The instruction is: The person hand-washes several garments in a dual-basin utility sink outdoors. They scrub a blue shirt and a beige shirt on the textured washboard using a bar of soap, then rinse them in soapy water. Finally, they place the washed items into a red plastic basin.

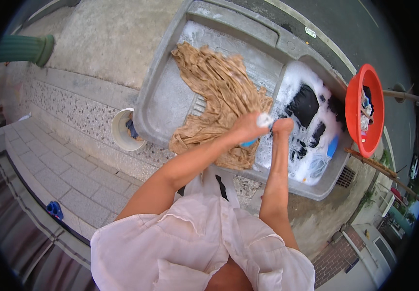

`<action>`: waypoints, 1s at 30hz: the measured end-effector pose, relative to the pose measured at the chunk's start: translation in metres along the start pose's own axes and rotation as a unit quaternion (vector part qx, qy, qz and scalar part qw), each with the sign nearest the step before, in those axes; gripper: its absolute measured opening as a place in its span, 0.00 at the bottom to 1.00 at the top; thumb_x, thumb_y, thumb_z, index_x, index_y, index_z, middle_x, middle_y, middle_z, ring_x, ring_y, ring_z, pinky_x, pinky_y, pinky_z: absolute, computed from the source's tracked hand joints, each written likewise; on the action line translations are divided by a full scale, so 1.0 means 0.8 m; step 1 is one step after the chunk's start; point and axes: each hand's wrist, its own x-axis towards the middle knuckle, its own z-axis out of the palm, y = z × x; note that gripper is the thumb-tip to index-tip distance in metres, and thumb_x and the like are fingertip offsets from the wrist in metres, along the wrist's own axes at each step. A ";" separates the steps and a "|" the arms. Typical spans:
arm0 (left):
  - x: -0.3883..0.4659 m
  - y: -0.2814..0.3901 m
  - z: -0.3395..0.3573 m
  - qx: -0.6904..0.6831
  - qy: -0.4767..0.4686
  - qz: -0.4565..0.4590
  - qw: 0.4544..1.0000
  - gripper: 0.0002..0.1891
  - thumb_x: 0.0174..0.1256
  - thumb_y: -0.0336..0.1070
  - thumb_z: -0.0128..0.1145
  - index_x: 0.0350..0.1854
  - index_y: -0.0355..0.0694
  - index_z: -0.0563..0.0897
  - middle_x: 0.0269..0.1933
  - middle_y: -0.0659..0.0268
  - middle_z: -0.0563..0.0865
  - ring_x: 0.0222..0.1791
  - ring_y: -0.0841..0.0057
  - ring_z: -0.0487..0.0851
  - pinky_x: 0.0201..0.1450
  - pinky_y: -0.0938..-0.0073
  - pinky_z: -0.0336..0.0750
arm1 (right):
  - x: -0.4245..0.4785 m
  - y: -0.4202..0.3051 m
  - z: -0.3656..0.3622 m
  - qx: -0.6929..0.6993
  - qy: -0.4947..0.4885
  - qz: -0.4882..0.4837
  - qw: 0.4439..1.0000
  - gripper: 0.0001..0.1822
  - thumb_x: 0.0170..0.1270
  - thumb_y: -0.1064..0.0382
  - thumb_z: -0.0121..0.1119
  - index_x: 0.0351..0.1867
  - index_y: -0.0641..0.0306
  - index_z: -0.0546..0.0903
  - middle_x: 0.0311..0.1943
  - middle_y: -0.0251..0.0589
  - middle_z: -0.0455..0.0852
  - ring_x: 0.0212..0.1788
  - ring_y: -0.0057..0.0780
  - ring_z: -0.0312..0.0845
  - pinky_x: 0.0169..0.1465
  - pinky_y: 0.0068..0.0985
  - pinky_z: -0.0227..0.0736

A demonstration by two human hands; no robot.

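A two-part grey laundry sink [147, 83] with a ribbed washboard [198, 105] stands before me. Brown, wet, crumpled cloth [220, 83] is spread across its left part and over the front rim. My left hand [246, 126] is above the cloth, closed around a small white object [264, 120], perhaps soap or foam. A blue object [248, 142] shows beneath that wrist; its kind is unclear. Beside it, my right hand [283, 126] is bent into a fist at the divider. A bit of blue shows at its fingers, but its grip is hidden.
Dark cloth [304, 105] soaks in white suds in the right compartment, near a blue item [333, 146]. A red basin [363, 145] holding laundry stands at the right. Left of the sink is a white bucket [119, 132] with cloth inside. Blue footwear [54, 210] lies on the paving.
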 end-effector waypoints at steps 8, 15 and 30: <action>-0.034 -0.014 -0.069 0.254 0.259 -0.006 0.932 0.28 0.45 0.45 0.64 0.50 0.37 0.74 0.56 0.46 0.68 0.57 0.48 0.67 0.52 0.56 0.70 | 0.013 -0.060 0.051 -0.017 -0.087 -0.212 0.973 0.10 0.51 0.67 0.49 0.20 0.66 0.81 0.25 0.54 0.83 0.29 0.49 0.81 0.32 0.38 0.74; -0.129 -0.088 -0.140 0.274 0.264 -0.120 0.917 0.31 0.45 0.47 0.63 0.53 0.38 0.74 0.43 0.50 0.78 0.47 0.56 0.76 0.49 0.59 0.71 | 0.007 -0.174 0.113 -0.101 -0.206 -0.491 0.840 0.12 0.52 0.67 0.47 0.22 0.67 0.82 0.25 0.56 0.82 0.29 0.50 0.80 0.34 0.40 0.75; 0.138 -0.024 -0.160 0.217 0.233 -0.041 0.947 0.36 0.40 0.53 0.64 0.51 0.34 0.73 0.56 0.45 0.73 0.53 0.56 0.74 0.55 0.63 0.69 | 0.001 -0.135 0.109 -0.283 -0.339 -0.381 0.813 0.16 0.55 0.62 0.46 0.37 0.57 0.86 0.43 0.42 0.84 0.48 0.36 0.79 0.50 0.28 0.72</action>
